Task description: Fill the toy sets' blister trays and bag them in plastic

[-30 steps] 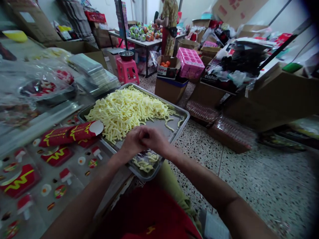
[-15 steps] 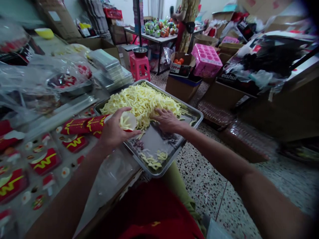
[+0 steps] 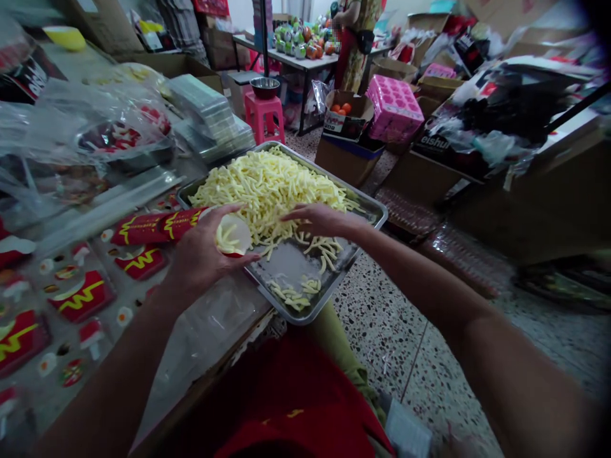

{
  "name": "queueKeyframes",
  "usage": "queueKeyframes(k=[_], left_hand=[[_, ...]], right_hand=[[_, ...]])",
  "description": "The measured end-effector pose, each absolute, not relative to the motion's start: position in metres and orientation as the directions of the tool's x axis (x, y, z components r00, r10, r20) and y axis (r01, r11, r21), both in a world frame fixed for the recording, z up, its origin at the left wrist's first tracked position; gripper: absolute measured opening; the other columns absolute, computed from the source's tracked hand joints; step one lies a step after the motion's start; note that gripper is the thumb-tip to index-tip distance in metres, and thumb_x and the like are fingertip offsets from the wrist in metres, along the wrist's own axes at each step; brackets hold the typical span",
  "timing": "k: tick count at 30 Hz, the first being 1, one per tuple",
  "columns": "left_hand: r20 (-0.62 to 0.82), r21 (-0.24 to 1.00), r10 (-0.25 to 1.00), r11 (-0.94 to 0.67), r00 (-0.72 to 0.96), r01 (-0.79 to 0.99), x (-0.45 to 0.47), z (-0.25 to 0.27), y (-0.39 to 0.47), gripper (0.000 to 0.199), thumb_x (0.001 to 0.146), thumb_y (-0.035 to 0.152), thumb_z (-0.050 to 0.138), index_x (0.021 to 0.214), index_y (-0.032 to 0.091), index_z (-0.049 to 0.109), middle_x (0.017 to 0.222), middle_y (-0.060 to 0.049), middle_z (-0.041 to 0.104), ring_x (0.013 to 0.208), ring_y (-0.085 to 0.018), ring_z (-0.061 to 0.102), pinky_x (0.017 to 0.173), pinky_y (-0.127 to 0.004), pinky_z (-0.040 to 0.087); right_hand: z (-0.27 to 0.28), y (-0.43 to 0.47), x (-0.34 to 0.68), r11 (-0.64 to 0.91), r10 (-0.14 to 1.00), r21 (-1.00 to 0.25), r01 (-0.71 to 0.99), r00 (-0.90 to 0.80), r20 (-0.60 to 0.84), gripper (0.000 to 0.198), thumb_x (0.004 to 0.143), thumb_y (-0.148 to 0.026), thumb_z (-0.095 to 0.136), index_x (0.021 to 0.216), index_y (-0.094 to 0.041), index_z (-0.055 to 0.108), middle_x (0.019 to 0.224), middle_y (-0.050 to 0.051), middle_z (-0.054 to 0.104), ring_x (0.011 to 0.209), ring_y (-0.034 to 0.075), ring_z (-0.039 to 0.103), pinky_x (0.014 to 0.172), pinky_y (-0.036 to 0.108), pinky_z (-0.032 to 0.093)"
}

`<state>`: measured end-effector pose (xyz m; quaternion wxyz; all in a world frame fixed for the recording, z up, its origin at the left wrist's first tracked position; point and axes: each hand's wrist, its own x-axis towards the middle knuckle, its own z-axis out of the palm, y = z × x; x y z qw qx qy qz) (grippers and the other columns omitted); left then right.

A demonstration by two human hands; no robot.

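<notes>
A metal tray point(image 3: 334, 280) on the table edge holds a big heap of pale yellow toy fries point(image 3: 267, 184). My left hand point(image 3: 200, 254) grips a small red fry carton point(image 3: 232, 235), its white mouth tilted toward the heap with a few fries inside. My right hand point(image 3: 317, 219) rests palm down on the near edge of the heap, fingers spread over loose fries. A stack of flat red cartons with yellow marks point(image 3: 153, 227) lies just left of the tray.
Clear blister sheets with red cartons and small toy foods point(image 3: 71, 299) cover the table at left, plastic bags point(image 3: 95, 133) behind them. Cardboard boxes point(image 3: 346, 159), a pink stool point(image 3: 265, 114) and another person point(image 3: 356, 38) at a far table stand beyond on the speckled floor.
My hands, first joined over the tray's near end, parted. The left took up a carton, and the right reached into the heap and drew fries toward the carton.
</notes>
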<state>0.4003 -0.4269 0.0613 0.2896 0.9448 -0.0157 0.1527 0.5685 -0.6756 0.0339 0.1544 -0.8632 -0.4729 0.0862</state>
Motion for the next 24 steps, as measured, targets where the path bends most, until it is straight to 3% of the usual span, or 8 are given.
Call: queueKeyframes(k=[2,4,6,9,13,16,20,24], left_hand=[[0.295,0.554,0.129,-0.83,0.947,-0.059,0.398,0.056,-0.418,0.084,0.066,0.054,0.088,0.138,0.027,0.055,0.139,-0.006,0.063,0.121,-0.031,0.063,0.106,-0.043,0.049],[0.286,0.566,0.185,-0.824,0.94,-0.01,0.399,0.05,-0.413,0.083,0.066,0.051,0.089,0.137,0.025,0.055,0.138,-0.006,0.064,0.121,-0.031,0.064,0.106,-0.043,0.049],[0.279,0.565,0.166,-0.825,0.946,-0.022,0.403,0.047,-0.417,0.084,0.065,0.05,0.089,0.138,0.024,0.055,0.14,-0.006,0.063,0.124,-0.031,0.062,0.109,-0.043,0.047],[0.272,0.541,0.063,-0.835,0.96,-0.098,0.41,0.05,-0.432,0.088,0.065,0.049,0.089,0.141,0.024,0.052,0.143,-0.007,0.061,0.13,-0.031,0.058,0.114,-0.043,0.043],[0.229,0.534,-0.029,-0.832,0.973,-0.151,0.41,0.055,-0.442,0.092,0.064,0.045,0.089,0.144,0.023,0.049,0.147,-0.008,0.058,0.134,-0.031,0.055,0.116,-0.041,0.041],[0.202,0.541,-0.034,-0.829,0.979,-0.14,0.402,0.053,-0.443,0.095,0.062,0.046,0.09,0.144,0.024,0.049,0.148,-0.009,0.058,0.134,-0.031,0.055,0.116,-0.042,0.042],[0.163,0.521,-0.113,-0.834,0.98,-0.183,0.394,0.048,-0.458,0.094,0.062,0.044,0.092,0.144,0.023,0.049,0.145,-0.01,0.06,0.132,-0.031,0.057,0.114,-0.04,0.043],[-0.019,0.395,-0.229,-0.896,0.973,-0.204,0.401,0.045,-0.489,0.102,0.059,0.037,0.095,0.145,0.02,0.045,0.138,-0.016,0.063,0.125,-0.035,0.062,0.106,-0.043,0.047]], right_hand=[[0.043,-0.701,0.574,-0.539,0.785,-0.407,0.737,0.615,0.072,0.044,0.09,-0.018,0.067,0.132,-0.029,0.07,0.13,0.003,0.068,0.105,0.018,0.064,0.092,0.03,0.047],[0.052,-0.727,0.572,-0.663,0.623,-0.425,0.616,0.769,0.142,0.033,0.089,-0.024,0.07,0.121,-0.023,0.075,0.117,0.005,0.073,0.093,0.017,0.065,0.082,0.029,0.048],[0.056,-0.745,0.557,-0.785,0.493,-0.382,0.487,0.865,0.092,0.019,0.087,-0.03,0.074,0.102,-0.019,0.081,0.092,0.004,0.076,0.076,0.015,0.064,0.071,0.028,0.045],[0.053,-0.753,0.523,-0.88,0.431,-0.238,0.412,0.902,-0.033,0.013,0.083,-0.033,0.079,0.084,-0.02,0.082,0.073,0.003,0.072,0.066,0.015,0.061,0.064,0.029,0.039],[0.037,-0.748,0.49,-0.927,0.372,-0.082,0.365,0.922,-0.106,0.033,0.087,-0.053,0.074,0.088,-0.021,0.083,0.072,0.007,0.072,0.067,0.02,0.062,0.059,0.031,0.035],[0.025,-0.739,0.483,-0.918,0.386,0.041,0.395,0.911,-0.145,0.047,0.081,-0.066,0.074,0.087,-0.02,0.083,0.076,0.011,0.073,0.071,0.024,0.064,0.059,0.032,0.036],[0.015,-0.727,0.482,-0.939,0.335,0.021,0.344,0.924,-0.183,0.026,0.084,-0.047,0.074,0.084,-0.023,0.081,0.08,0.008,0.075,0.074,0.022,0.066,0.059,0.029,0.035],[0.02,-0.722,0.479,-0.959,0.277,0.011,0.284,0.942,-0.19,0.017,0.079,-0.035,0.072,0.085,-0.022,0.081,0.079,0.008,0.075,0.073,0.022,0.065,0.059,0.03,0.034]])
